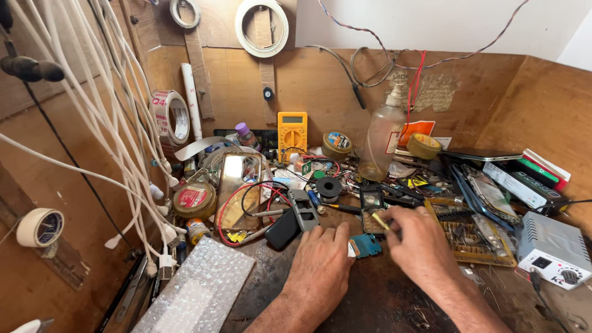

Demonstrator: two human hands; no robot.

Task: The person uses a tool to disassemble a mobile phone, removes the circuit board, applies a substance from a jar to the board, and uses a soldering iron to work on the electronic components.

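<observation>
Left hand [322, 259] lies open and flat, pinning a small blue circuit board [366, 245] to the desk [382, 296]; beside the board, right hand [419, 237] pinches a yellow-handled tool [380, 221] for close work.

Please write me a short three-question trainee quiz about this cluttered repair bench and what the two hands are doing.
1. True or false: the left hand lies flat on the bench.
2. What does the right hand pinch? A) thin yellow tool B) scissors C) tape
3. What colour is the multimeter against the back wall?

Key: 1 true. 2 A. 3 yellow; the small blue board lies between the hands.
</observation>
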